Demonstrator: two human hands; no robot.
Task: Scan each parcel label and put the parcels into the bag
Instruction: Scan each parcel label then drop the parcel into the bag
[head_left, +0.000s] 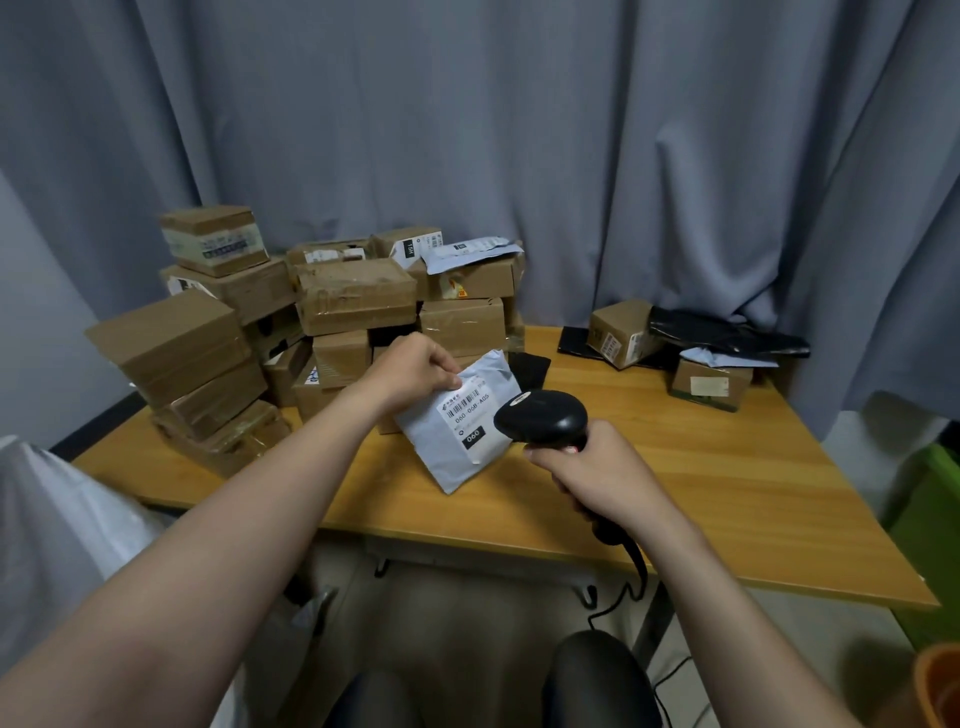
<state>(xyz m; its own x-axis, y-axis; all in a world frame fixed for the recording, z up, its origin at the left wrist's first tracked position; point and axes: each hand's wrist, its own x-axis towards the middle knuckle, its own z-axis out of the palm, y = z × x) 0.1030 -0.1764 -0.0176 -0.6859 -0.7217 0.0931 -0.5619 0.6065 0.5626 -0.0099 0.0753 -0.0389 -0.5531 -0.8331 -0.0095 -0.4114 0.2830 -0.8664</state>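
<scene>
My left hand (415, 371) pinches the top left corner of a grey poly-mailer parcel (447, 457) and holds it tilted above the wooden table (727, 493). Its white label (470, 410) with a barcode faces up. My right hand (597, 478) grips the handle of a black barcode scanner (543, 418), whose head points at the label from the right, close to the parcel's right edge. The scanner's cable hangs off the table's front edge. A white bag (57, 519) sits at the lower left, partly behind my left arm.
A tall pile of brown cardboard parcels (332, 306) fills the table's left and back. At the back right lie two small boxes (623, 332), black mailers (727, 332) and a grey mailer. A green bin (930, 525) stands right of the table. A grey curtain hangs behind.
</scene>
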